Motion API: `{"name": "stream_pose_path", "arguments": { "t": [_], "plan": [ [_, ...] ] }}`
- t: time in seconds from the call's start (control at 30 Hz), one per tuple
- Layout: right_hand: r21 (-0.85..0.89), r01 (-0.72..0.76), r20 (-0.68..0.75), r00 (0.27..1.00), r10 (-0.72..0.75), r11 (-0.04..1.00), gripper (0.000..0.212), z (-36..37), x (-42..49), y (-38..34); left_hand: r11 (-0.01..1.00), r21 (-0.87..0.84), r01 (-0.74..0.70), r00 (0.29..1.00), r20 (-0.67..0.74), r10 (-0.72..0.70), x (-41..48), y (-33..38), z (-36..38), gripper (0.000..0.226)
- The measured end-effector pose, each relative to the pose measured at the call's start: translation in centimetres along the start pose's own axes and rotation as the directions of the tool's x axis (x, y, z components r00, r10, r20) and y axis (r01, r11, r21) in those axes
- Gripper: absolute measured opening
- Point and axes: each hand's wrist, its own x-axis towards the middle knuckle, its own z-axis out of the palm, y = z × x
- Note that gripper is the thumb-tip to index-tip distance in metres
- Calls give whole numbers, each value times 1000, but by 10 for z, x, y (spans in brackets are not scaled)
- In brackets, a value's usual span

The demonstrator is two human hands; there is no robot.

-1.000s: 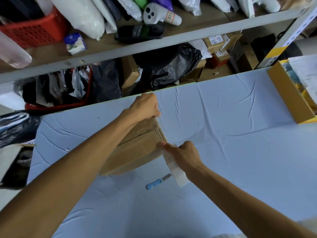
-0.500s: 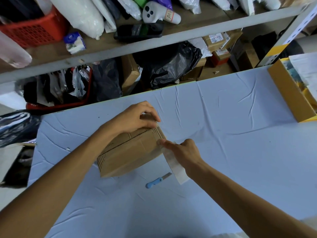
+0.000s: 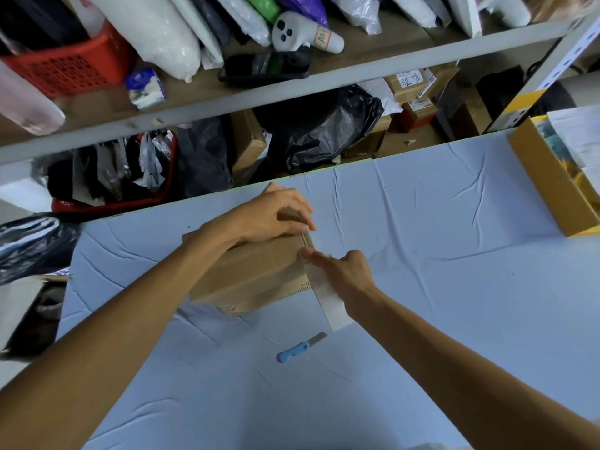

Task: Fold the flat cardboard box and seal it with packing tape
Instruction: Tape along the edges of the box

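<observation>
A brown cardboard box (image 3: pixel 256 274) lies folded on the pale blue table (image 3: pixel 422 254), tilted with its right end toward the far side. My left hand (image 3: pixel 266 216) rests over the box's far right corner with curled fingers holding the top edge. My right hand (image 3: pixel 344 274) is at the box's right end, its index finger pressing a strip of clear packing tape (image 3: pixel 328 300) against the corner. The loose tail of the tape hangs down toward me under my right wrist.
A small blue-handled knife (image 3: pixel 300 347) lies on the table just in front of the box. A yellow-brown open box (image 3: pixel 552 180) with papers sits at the table's right edge. Cluttered shelves (image 3: pixel 227 95) with bags and boxes stand behind the table.
The box has turned and come down flatter on the table. My left hand has shifted along its far edge toward the right corner. My right hand stays at the taped end.
</observation>
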Motion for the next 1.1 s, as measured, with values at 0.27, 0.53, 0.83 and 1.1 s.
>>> {"name": "stream_pose_path", "arguments": {
  "t": [0.27,0.53,0.83,1.1],
  "plan": [
    [-18,60,46,997,-59,998,44,-8,-3,11,995,93,-21,1000,-14,22,-4,-6,9,12],
    [-81,250,93,966,-243,965,33,-21,-7,32,998,7,-57,997,-56,57,-8,-6,20,21],
    [-267,96,9,995,-97,959,54,-29,-1,33,999,-17,-45,993,-113,42,-10,-3,27,28],
    [-126,229,110,970,-216,965,28,-43,-8,25,999,44,9,995,-102,-5,-31,-22,24,14]
  ]
}}
